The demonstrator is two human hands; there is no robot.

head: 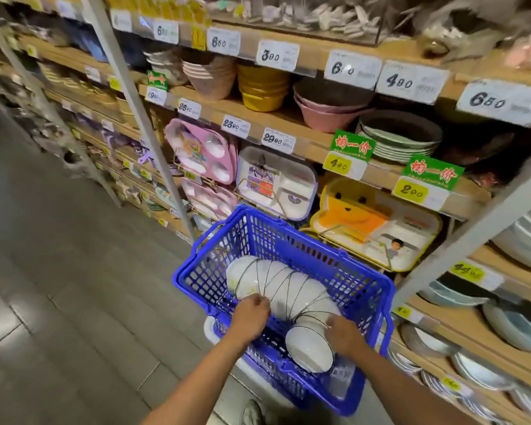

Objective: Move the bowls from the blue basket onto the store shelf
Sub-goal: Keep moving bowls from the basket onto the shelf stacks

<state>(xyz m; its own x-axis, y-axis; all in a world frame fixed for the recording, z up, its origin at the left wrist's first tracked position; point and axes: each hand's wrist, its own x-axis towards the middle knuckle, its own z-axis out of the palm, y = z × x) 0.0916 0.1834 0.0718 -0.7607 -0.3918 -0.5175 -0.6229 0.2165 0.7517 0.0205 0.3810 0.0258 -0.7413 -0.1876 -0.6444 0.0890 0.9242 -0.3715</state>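
Head view shows the bowls (292, 289), white with dark rims, lying on their sides in the blue basket (365, 289), nested in one long, sagging curve. The left hand (252, 314) curls its fingers (259, 300) over the rims about midway along the row. The right hand (344, 335) curls its fingers (331, 322) round the near end, where the last bowls droop just below them. Both hands grip the bowls; neither lies flat.

The step looks like lifting out a section of the row. A loose row like this will probably fan apart, so the fingers should press its two ends toward each other and take only the bowls between them. The lift should go straight up, clear of the basket wall, before swinging to the store shelf (313, 142), which is well beyond and above the fingers.
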